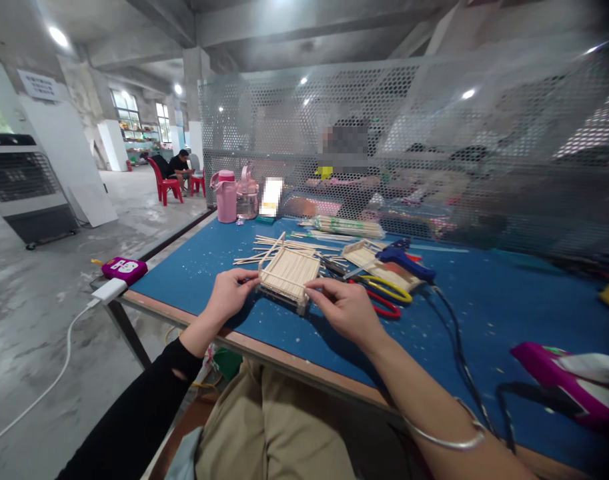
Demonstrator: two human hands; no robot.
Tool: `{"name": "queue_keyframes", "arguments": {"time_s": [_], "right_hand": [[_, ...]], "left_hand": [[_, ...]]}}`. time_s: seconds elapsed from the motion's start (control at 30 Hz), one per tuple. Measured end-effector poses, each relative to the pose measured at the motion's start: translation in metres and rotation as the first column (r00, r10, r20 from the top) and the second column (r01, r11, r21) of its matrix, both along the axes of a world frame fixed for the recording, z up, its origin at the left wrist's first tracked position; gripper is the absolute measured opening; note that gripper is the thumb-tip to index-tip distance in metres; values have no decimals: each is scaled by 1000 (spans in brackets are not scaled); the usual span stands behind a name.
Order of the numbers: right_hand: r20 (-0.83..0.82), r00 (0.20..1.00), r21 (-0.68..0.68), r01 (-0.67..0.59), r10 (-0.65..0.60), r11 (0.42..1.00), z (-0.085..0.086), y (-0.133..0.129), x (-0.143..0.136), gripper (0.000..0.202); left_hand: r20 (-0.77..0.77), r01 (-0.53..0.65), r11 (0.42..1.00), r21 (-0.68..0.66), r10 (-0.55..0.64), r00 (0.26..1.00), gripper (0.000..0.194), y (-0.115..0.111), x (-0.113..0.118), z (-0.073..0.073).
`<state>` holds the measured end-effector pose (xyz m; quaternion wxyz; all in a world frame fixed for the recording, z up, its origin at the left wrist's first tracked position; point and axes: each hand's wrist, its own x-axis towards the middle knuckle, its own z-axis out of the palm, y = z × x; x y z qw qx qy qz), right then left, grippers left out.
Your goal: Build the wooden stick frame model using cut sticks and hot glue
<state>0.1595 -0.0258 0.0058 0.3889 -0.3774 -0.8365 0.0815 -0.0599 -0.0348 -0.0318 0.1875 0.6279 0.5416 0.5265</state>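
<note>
A small model made of pale wooden sticks (pixel 291 265), with a flat slatted top and short legs, stands on the blue table in front of me. My left hand (pixel 233 291) pinches its left front corner between thumb and fingers. At the right front corner, my right hand (pixel 341 303) has its thumb and fingertips closed on it. A thin stick runs along the front edge between my fingertips; whether it is attached I cannot tell. Loose sticks (pixel 257 253) lie behind the model. Cutters with red handles (pixel 384 308) and a tool with yellow handles (pixel 391 288) lie by my right hand.
A blue glue gun (pixel 409 263) with a black cord rests beside another stick piece (pixel 359 253). Bundled sticks (pixel 347 227), a pink bottle (pixel 227 197) and a perforated screen (pixel 284 120) are at the back. A purple power strip (pixel 125 269) sits at the left corner.
</note>
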Motion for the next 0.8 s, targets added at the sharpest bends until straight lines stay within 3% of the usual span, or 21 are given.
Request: {"name": "queue_keyframes", "arguments": {"time_s": [0.2,0.4,0.6,0.73,0.8], "right_hand": [[-54,994,1,93,-93,996,1,-1,4,28],[62,997,-78,49,-44,996,2,-2,1,25],[23,999,-139,39,-36,990,1,0,3,25],[-178,959,-127,199,-219,972,8,14,16,32],[-144,924,-162,331,-355,929,15,27,22,35]], "left_hand": [[2,8,999,-47,-8,1000,28,-5,1,3],[-75,40,996,-82,-46,996,20,-6,3,5],[-71,40,997,-64,-45,996,19,-3,1,5],[-48,-227,969,100,233,971,18,-25,13,2],[-115,-159,983,91,169,979,10,-43,27,0]]}}
